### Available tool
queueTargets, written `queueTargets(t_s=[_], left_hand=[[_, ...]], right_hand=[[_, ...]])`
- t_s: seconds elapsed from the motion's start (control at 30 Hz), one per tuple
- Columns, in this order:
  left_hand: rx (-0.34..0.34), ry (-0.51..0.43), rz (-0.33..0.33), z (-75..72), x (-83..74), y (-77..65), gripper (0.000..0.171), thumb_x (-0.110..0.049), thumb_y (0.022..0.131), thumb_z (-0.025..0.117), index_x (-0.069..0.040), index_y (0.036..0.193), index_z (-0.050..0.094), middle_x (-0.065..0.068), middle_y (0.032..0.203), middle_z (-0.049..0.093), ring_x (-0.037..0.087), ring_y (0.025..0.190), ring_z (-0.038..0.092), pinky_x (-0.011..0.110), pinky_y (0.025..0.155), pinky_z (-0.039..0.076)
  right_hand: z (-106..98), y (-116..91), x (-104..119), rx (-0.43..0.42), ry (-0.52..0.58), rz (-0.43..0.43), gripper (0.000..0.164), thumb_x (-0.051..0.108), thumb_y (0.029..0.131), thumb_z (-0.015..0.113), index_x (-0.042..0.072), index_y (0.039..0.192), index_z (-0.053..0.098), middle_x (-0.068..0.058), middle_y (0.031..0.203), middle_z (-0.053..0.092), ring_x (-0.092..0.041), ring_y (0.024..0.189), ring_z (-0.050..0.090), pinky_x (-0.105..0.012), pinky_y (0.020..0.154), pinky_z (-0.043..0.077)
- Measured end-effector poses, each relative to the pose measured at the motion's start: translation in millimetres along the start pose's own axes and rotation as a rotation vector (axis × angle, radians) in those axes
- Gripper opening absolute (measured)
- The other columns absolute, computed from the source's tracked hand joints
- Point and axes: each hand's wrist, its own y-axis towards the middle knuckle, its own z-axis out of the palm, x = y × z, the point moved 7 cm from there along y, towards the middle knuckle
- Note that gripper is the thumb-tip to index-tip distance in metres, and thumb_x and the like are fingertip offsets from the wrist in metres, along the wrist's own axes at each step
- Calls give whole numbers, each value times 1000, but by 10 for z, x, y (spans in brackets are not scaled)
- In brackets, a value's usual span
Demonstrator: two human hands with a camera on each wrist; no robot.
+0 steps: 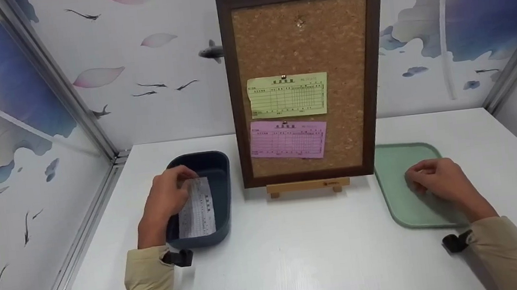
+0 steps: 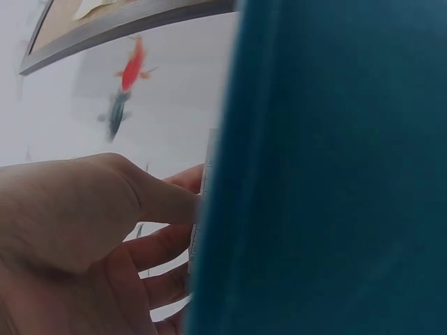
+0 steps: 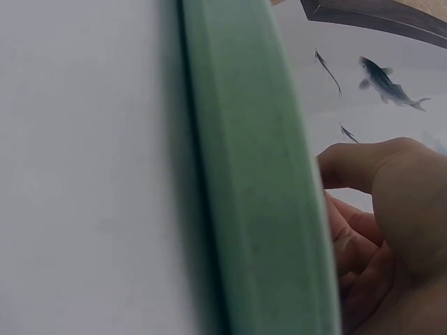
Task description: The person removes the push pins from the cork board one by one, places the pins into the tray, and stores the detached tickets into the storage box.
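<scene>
At the left, my left hand [image 1: 166,195] reaches into a dark blue tray [image 1: 218,156] and pinches a white printed form slip [image 1: 202,208] by its edge. In the left wrist view the thumb and fingers sit on either side of the slip [image 2: 198,244], partly hidden by the tray's wall [image 2: 234,209]. My right hand [image 1: 440,181] is over a light green tray [image 1: 401,202], thumb and forefinger close together and the other fingers curled. The green rim [image 3: 272,195] hides its fingertips in the right wrist view; I cannot tell whether they hold something.
Between the trays a framed corkboard [image 1: 302,54] stands on a small wooden easel [image 1: 308,185]. Pinned to it are a yellow-green form slip [image 1: 289,96] and a pink one [image 1: 289,139] below. Pins cluster [image 1: 299,21] near its top. White painted panels enclose the white table [image 1: 300,265].
</scene>
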Motion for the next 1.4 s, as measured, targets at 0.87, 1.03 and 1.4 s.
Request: queueTargets(t_s=[0.87,1.03,1.4], left_hand=[[21,-21,-4,91,-77,24,28,-10,107,62,-7,131,74,20,147,67,42,146,55,61,124,39],[14,-20,-7,99,-76,25,27,-10,107,62,-7,130,75,19,145,68,40,144,57,60,123,41],[-35,-23,55,106,-195,18,23,-10,106,64,-8,126,76,16,134,74,36,132,65,55,116,49]], right_hand=[[-31,-21,5,-4,0,21,33,29,105,66,2,117,79,-2,83,77,-8,73,65,-25,65,52],[-40,-22,-3,-12,-6,26,31,27,104,65,2,116,79,-2,83,77,-8,73,65,-25,64,52],[-33,-21,-12,-37,-22,24,32,29,105,63,2,115,77,-2,81,77,-8,72,65,-25,65,50]])
